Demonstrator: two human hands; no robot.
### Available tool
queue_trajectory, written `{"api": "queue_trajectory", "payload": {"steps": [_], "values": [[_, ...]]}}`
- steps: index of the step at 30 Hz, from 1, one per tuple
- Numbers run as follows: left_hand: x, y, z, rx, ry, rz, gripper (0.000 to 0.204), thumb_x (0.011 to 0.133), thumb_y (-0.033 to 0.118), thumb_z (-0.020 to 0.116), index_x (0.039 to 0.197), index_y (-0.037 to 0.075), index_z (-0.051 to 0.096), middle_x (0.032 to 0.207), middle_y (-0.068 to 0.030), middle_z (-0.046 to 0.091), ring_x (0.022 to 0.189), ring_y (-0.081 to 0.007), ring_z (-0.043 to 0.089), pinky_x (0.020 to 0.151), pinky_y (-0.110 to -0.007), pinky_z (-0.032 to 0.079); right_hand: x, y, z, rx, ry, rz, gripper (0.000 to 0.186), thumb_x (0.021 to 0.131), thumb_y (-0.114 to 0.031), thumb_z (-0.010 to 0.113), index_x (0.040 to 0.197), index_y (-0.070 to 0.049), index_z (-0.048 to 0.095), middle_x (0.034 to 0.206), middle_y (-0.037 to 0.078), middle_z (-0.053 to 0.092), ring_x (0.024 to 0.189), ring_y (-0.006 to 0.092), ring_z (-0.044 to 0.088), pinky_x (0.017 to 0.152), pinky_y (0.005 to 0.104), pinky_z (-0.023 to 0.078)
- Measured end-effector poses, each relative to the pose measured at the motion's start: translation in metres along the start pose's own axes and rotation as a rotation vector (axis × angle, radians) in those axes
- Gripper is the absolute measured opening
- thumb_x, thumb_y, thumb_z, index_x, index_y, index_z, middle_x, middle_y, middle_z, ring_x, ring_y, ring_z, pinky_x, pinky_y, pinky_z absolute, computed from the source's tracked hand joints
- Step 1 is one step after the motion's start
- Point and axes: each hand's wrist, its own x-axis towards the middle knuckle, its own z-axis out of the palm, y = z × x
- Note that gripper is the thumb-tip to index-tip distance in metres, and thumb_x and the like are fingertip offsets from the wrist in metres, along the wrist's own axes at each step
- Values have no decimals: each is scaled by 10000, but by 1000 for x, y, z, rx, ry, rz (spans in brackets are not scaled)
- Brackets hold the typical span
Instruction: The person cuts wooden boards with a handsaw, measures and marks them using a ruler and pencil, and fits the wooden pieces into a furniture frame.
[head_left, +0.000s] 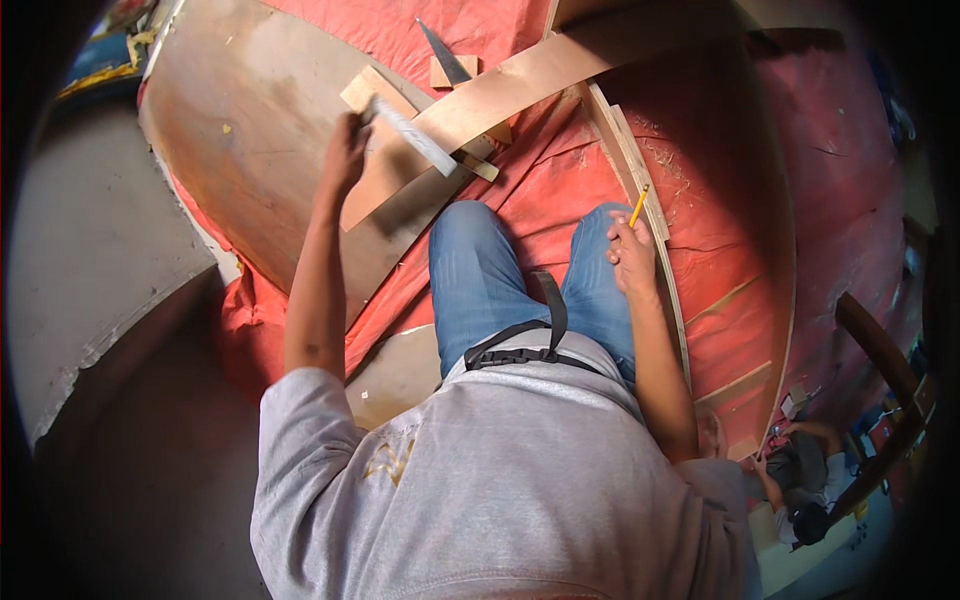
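My left hand (348, 150) is closed at the near end of a pale grey-white straight strip (415, 137), held over a long, thin plywood strip (510, 80) and a light wood piece (365, 88). A dark pointed blade-like tool (441, 50) lies on a small wooden block (437, 70) farther up; its other end is hidden under the plywood strip. My right hand (630, 255) grips a yellow pencil (639, 204) upright above my right knee, beside a layered wooden rib (650, 200).
Red sheeting (700, 280) and brown boards (230, 100) surround my legs. A curved wooden edge (785, 300) runs along the right. A grey surface (85, 250) lies at the left. A co-worker (805, 480) crouches at lower right, near dark wooden beams (875, 345).
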Motion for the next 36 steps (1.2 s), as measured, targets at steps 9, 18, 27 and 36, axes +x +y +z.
{"api": "queue_trajectory", "payload": {"steps": [9,18,27,36], "values": [[83,47,121,-228,-260,-129,339,1011,291,660,1206,32,558,937,-110,632,867,-187,577,770,-356,481,1,-5,-19,43,-40,-8,207,1067,-204,609,1229,-75,622,807,-28,566,543,11,400,485,205,372],[-1,91,163,-79,24,-174,436,976,397,706,1218,35,710,1001,-130,745,913,-193,686,850,-341,533,8,-7,-19,132,18,51,194,1064,-199,601,1196,-60,630,816,6,567,544,28,406,478,213,377],[1,106,152,-151,-77,-225,549,895,414,816,1245,0,726,994,-132,753,878,-169,689,801,-305,536,7,-7,-20,250,-3,67,195,1072,-222,598,1178,-62,632,831,9,577,551,37,399,502,224,370],[-3,114,159,-194,-41,-373,508,899,352,821,1215,-35,727,899,-60,717,751,-109,629,687,-264,508,6,-2,-30,348,-58,17,200,1065,-214,610,1193,-63,633,832,6,577,585,40,414,530,227,370]]}}
